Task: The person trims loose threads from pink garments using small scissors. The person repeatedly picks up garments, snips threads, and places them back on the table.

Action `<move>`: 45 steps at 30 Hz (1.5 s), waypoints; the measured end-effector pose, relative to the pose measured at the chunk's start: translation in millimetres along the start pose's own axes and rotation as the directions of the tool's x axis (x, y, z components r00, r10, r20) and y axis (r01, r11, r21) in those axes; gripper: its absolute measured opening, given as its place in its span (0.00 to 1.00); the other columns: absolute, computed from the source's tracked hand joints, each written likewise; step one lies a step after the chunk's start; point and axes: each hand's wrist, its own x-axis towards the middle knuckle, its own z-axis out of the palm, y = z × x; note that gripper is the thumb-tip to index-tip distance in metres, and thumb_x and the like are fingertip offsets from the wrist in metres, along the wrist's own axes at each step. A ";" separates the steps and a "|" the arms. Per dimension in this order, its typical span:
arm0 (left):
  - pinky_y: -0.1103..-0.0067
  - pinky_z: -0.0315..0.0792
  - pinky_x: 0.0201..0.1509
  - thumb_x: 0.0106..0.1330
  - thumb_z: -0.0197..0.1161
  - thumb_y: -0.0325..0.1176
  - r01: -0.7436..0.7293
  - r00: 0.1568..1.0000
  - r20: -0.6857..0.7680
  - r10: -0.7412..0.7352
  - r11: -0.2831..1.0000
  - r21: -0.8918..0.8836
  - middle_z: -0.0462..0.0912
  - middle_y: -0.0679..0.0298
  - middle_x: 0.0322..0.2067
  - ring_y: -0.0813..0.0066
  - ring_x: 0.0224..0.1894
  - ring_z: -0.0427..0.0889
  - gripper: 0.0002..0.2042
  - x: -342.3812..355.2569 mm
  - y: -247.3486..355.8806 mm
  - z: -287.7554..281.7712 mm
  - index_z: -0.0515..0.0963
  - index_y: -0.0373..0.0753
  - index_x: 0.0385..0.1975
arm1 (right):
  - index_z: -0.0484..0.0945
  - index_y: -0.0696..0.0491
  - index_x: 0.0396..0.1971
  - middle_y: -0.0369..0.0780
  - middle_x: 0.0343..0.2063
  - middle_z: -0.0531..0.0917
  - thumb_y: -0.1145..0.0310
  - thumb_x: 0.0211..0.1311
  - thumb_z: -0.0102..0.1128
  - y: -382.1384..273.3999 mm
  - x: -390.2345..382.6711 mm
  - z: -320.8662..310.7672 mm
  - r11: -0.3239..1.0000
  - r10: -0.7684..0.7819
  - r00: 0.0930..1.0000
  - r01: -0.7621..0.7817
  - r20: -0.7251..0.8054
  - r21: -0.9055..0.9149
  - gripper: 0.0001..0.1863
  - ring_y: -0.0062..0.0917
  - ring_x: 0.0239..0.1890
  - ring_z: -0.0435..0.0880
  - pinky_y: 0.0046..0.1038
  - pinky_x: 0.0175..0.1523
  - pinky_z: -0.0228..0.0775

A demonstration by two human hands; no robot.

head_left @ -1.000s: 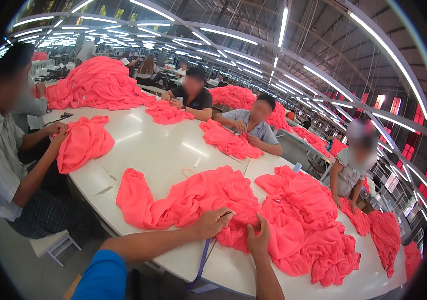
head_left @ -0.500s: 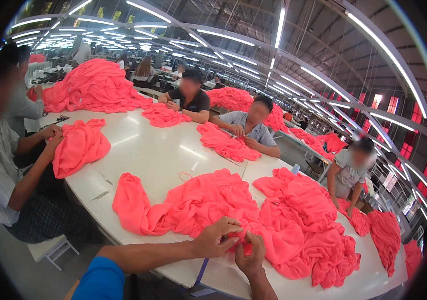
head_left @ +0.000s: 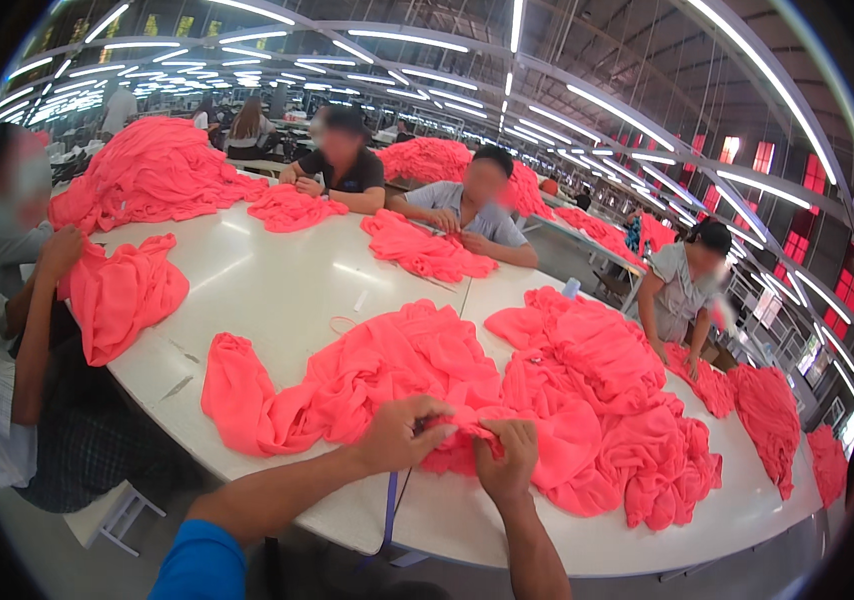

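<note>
A coral-pink garment (head_left: 407,350) of thin, gathered fabric lies crumpled in front of me at the near table edge. My left hand (head_left: 405,435) is closed, pinching a bunched edge of it between thumb and fingers. Something small and dark shows inside that hand, too little of it to name. My right hand (head_left: 509,458) pinches the same edge a short way to the right, so a narrow strip is stretched between them. Folds hang below the strip. Just right of my hands a larger heap of the same pink fabric (head_left: 607,420) rests on the table.
The pale table (head_left: 277,270) curves away ahead. Co-workers sit around it handling pink pieces; one person (head_left: 677,290) stands at the right. A tall pink pile (head_left: 152,175) rises far left. A purple strap (head_left: 391,510) hangs off the near edge. A white stool (head_left: 112,515) stands lower left.
My hands have drawn slightly apart, pulling the fabric edge into a longer strip between them. The person at the left has raised their hands and the garment's upper edge. The view has shifted a little.
</note>
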 end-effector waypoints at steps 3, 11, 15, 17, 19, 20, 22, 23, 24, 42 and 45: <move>0.82 0.72 0.34 0.65 0.68 0.32 0.049 0.997 -0.062 -0.053 0.997 -0.061 0.81 0.65 0.28 0.84 0.30 0.75 0.10 7.2 -2.0 -6.6 0.80 0.35 0.42 | 0.82 0.55 0.40 0.39 0.30 0.82 0.75 0.53 0.71 7.5 -4.6 -3.0 0.873 0.313 0.914 -0.384 0.258 0.301 0.13 0.26 0.37 0.79 0.26 0.44 0.71; 0.84 0.69 0.36 0.68 0.65 0.32 0.084 0.991 -0.083 -0.103 0.975 -0.203 0.80 0.71 0.29 0.87 0.31 0.72 0.08 11.0 -9.2 -5.1 0.80 0.34 0.39 | 0.79 0.57 0.40 0.31 0.29 0.77 0.70 0.67 0.64 6.8 -14.4 6.0 0.705 0.294 0.864 -0.485 0.410 0.517 0.07 0.15 0.34 0.73 0.19 0.42 0.66; 0.84 0.69 0.36 0.68 0.65 0.31 0.113 0.990 -0.062 -0.129 0.970 -0.215 0.80 0.71 0.29 0.88 0.31 0.72 0.07 9.4 -6.0 -4.8 0.80 0.34 0.39 | 0.77 0.56 0.36 0.29 0.29 0.75 0.67 0.73 0.57 9.2 -14.7 2.4 0.567 0.349 0.784 -0.613 0.513 0.551 0.08 0.12 0.33 0.69 0.18 0.40 0.63; 0.84 0.69 0.36 0.68 0.65 0.31 0.104 0.991 -0.058 -0.118 0.972 -0.209 0.80 0.71 0.29 0.88 0.31 0.72 0.07 9.5 -6.9 -5.0 0.80 0.34 0.38 | 0.76 0.55 0.36 0.28 0.29 0.74 0.65 0.74 0.54 9.9 -15.2 1.6 0.547 0.355 0.775 -0.626 0.523 0.556 0.09 0.11 0.33 0.68 0.17 0.39 0.62; 0.84 0.69 0.36 0.68 0.65 0.31 0.098 0.992 -0.053 -0.111 0.973 -0.209 0.80 0.71 0.29 0.88 0.31 0.71 0.07 9.7 -7.1 -5.0 0.80 0.34 0.38 | 0.76 0.54 0.36 0.27 0.30 0.73 0.64 0.75 0.53 10.9 -16.0 0.2 0.500 0.346 0.764 -0.642 0.545 0.581 0.10 0.11 0.33 0.68 0.17 0.39 0.62; 0.84 0.69 0.36 0.68 0.64 0.31 0.096 0.993 -0.051 -0.109 0.973 -0.212 0.79 0.72 0.29 0.88 0.31 0.71 0.06 9.8 -6.8 -5.0 0.80 0.34 0.38 | 0.76 0.54 0.36 0.27 0.30 0.73 0.64 0.75 0.53 11.4 -16.3 -0.5 0.476 0.342 0.759 -0.649 0.555 0.594 0.10 0.11 0.33 0.67 0.17 0.39 0.62; 0.84 0.69 0.36 0.68 0.64 0.31 0.094 0.993 -0.046 -0.107 0.971 -0.218 0.79 0.72 0.29 0.88 0.31 0.71 0.06 9.9 -7.3 -4.8 0.79 0.34 0.37 | 0.77 0.54 0.37 0.27 0.30 0.73 0.64 0.75 0.53 14.1 -18.1 0.1 0.452 0.331 0.762 -0.646 0.557 0.615 0.10 0.10 0.33 0.67 0.16 0.40 0.62; 0.84 0.69 0.36 0.69 0.64 0.31 0.094 0.994 -0.043 -0.105 0.971 -0.221 0.79 0.72 0.28 0.87 0.31 0.71 0.06 10.0 -8.5 -4.3 0.79 0.34 0.37 | 0.77 0.54 0.38 0.27 0.31 0.73 0.64 0.75 0.53 14.9 -18.9 0.3 0.439 0.326 0.763 -0.645 0.558 0.626 0.10 0.10 0.33 0.67 0.16 0.40 0.62; 0.84 0.69 0.35 0.69 0.64 0.31 0.093 0.994 -0.039 -0.104 0.970 -0.224 0.79 0.72 0.28 0.87 0.30 0.71 0.06 10.0 -9.0 -3.9 0.79 0.34 0.37 | 0.77 0.54 0.39 0.27 0.31 0.74 0.64 0.74 0.54 14.1 -18.7 -0.2 0.436 0.335 0.758 -0.651 0.560 0.622 0.09 0.10 0.34 0.68 0.16 0.40 0.62; 0.81 0.68 0.31 0.65 0.65 0.27 -0.080 0.971 -0.222 0.094 0.994 0.071 0.78 0.63 0.31 0.79 0.29 0.74 0.08 5.6 0.0 3.6 0.79 0.36 0.42 | 0.76 0.55 0.36 0.28 0.29 0.74 0.68 0.72 0.57 3.7 -13.9 0.4 0.429 0.324 0.764 -0.644 0.558 0.633 0.06 0.10 0.34 0.69 0.17 0.41 0.64; 0.83 0.66 0.30 0.65 0.66 0.26 -0.169 0.984 -0.055 0.170 0.985 0.021 0.77 0.67 0.31 0.84 0.26 0.70 0.09 -4.3 -2.7 4.4 0.78 0.37 0.43 | 0.76 0.55 0.38 0.28 0.30 0.74 0.68 0.73 0.57 2.4 -11.0 3.3 0.424 0.325 0.782 -0.623 0.532 0.657 0.06 0.10 0.34 0.69 0.17 0.41 0.64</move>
